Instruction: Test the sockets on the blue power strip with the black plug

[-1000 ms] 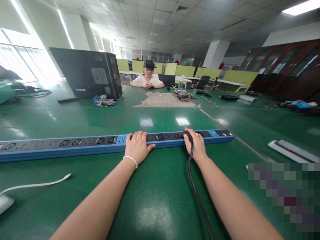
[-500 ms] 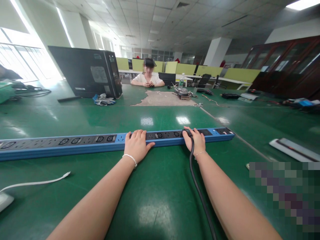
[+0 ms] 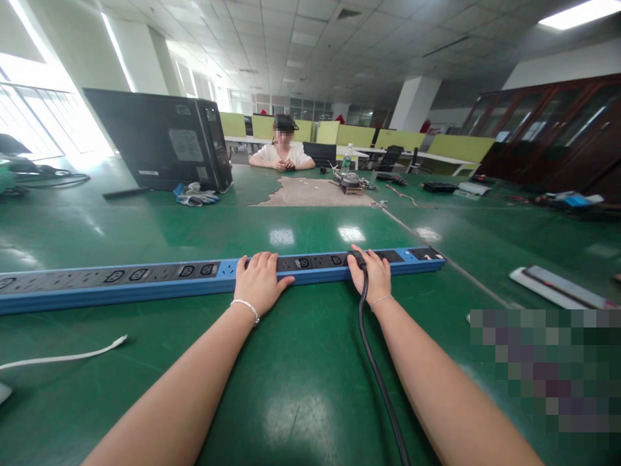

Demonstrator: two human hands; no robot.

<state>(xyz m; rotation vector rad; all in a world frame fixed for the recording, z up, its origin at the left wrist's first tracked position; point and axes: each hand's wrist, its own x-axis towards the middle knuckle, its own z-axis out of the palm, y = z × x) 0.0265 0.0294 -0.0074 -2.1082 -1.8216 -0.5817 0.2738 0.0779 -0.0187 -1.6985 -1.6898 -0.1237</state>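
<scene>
A long blue power strip with black socket panels lies across the green table. My left hand rests over its middle, fingers wrapped across the top and thumb along the near side. Toward the strip's right end, my right hand is closed on the black plug of a power cord, at one of the sockets. How deep the plug sits is hidden by the fingers. From it the black cord runs down the table toward me, beside my right forearm.
A black computer case stands back left, with gloves beside it. A person sits across the table. A white cable lies front left, a white-and-grey bar at right. A bottle stands farther back.
The whole view has shifted slightly, so everything appears a little farther left. Both hands keep their places on the power strip and plug.
</scene>
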